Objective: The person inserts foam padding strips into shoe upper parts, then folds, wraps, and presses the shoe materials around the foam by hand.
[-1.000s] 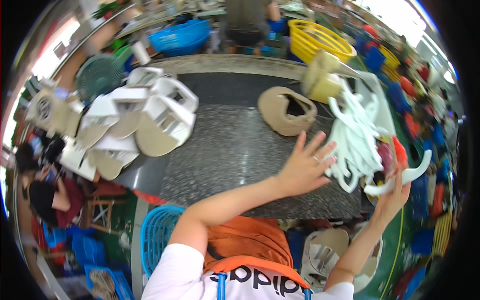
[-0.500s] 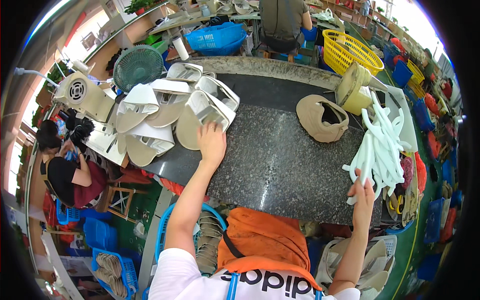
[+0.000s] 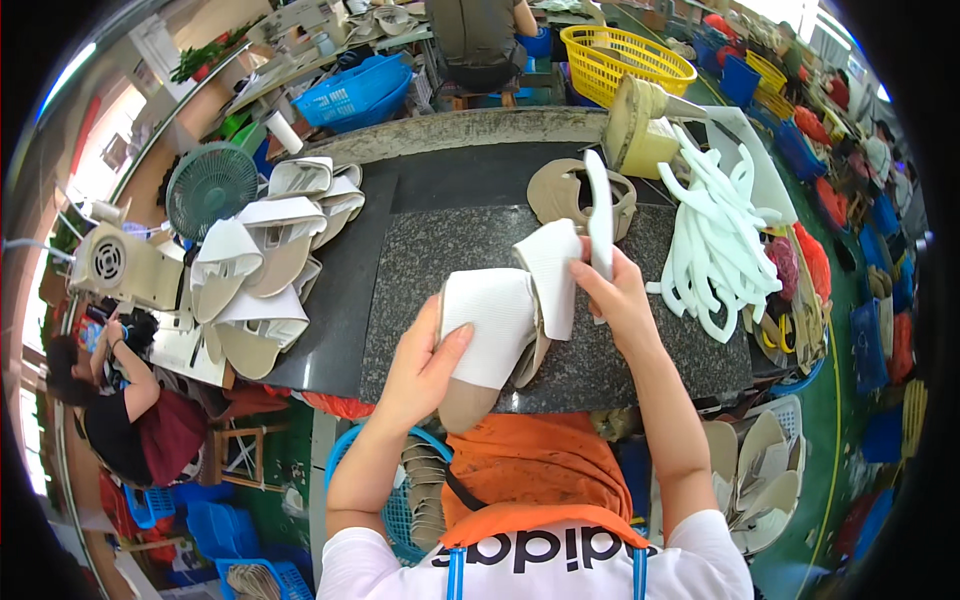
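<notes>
In front of me, an unfinished beige cap with white lining panels [image 3: 488, 325] is held up over the worktop. My left hand [image 3: 415, 365] is closed on its left edge, thumb on the white panel above the beige brim. A second white panel [image 3: 552, 275] stands up at its right; whether it belongs to the same cap I cannot tell. My right hand [image 3: 620, 300] pinches a pale foam strip [image 3: 599, 200] upright beside that panel, and its fingertips meet the panel's edge. A finished-looking beige cap [image 3: 553, 190] lies just beyond, partly hidden by the strip.
Pale strips [image 3: 715, 235] are heaped at right by a yellowish tape roll [image 3: 632, 130]. Several white-lined caps [image 3: 265, 265] lie at left, near a green fan [image 3: 212, 190]. Yellow-handled scissors [image 3: 785, 335] sit at the right edge. Another person [image 3: 130, 400] sits at far left.
My left hand has brought a cap from the left pile to the middle. My right hand has lifted a strip from the heap and carried it left to the cap. The view has shifted.
</notes>
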A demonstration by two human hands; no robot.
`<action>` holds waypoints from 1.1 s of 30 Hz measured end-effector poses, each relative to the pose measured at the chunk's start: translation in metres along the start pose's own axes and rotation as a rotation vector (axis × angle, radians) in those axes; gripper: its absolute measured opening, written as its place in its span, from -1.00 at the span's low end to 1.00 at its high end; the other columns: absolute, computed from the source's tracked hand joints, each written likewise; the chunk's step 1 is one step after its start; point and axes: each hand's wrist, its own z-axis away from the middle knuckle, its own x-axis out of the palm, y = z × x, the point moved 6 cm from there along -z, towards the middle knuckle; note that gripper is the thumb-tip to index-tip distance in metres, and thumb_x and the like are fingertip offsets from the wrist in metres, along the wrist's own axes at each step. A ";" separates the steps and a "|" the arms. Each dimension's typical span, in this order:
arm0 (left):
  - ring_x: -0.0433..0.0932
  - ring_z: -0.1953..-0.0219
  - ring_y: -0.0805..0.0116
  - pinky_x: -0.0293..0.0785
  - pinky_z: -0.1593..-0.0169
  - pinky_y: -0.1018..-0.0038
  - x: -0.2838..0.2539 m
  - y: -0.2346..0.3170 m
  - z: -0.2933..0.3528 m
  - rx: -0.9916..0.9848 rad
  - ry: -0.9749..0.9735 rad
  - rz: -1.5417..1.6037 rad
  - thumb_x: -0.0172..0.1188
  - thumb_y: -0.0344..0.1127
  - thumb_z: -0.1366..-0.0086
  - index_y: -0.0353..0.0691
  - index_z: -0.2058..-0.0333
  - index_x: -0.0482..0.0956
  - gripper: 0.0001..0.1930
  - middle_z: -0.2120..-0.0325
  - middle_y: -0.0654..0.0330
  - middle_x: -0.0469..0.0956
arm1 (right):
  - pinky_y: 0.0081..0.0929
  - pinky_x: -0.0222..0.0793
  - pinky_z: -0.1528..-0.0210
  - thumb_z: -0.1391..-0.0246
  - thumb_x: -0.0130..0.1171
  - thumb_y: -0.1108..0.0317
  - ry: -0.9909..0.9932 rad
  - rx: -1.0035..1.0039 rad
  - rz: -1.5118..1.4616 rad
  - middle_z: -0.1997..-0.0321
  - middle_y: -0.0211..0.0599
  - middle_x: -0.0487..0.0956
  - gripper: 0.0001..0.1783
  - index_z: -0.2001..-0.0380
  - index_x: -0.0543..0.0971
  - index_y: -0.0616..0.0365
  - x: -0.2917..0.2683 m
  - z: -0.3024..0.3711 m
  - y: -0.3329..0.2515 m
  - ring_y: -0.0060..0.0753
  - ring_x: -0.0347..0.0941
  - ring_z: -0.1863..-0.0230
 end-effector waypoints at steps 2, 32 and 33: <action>0.45 0.04 0.43 0.35 -0.03 0.48 -0.010 0.002 -0.002 -0.011 0.026 0.040 -0.02 -0.41 -0.32 -0.34 -0.11 0.29 -0.61 0.08 0.14 0.48 | -0.71 0.09 0.66 -0.04 0.23 0.24 -0.085 0.082 -0.067 0.51 -0.54 0.38 -0.58 0.10 0.47 0.30 0.000 0.002 -0.002 -0.77 0.19 0.65; 0.53 0.40 0.58 0.47 0.33 0.61 0.028 -0.086 -0.054 -0.371 -0.391 -0.040 0.22 -0.40 -0.15 -0.37 0.16 0.62 -0.72 0.41 0.23 0.63 | -0.60 0.33 0.38 -0.03 0.19 0.40 -0.302 -0.215 0.183 0.45 -0.45 0.53 -0.84 0.28 0.56 0.17 0.007 0.024 -0.014 -0.62 0.43 0.42; 0.53 0.40 0.59 0.46 0.34 0.64 0.041 -0.085 -0.052 -0.324 -0.375 0.131 0.20 -0.39 -0.20 -0.38 0.17 0.62 -0.75 0.40 0.24 0.63 | -0.47 0.38 0.34 0.01 0.22 0.33 -0.456 -0.196 0.309 0.48 -0.32 0.57 -0.82 0.31 0.58 0.13 0.021 0.022 -0.010 -0.40 0.51 0.44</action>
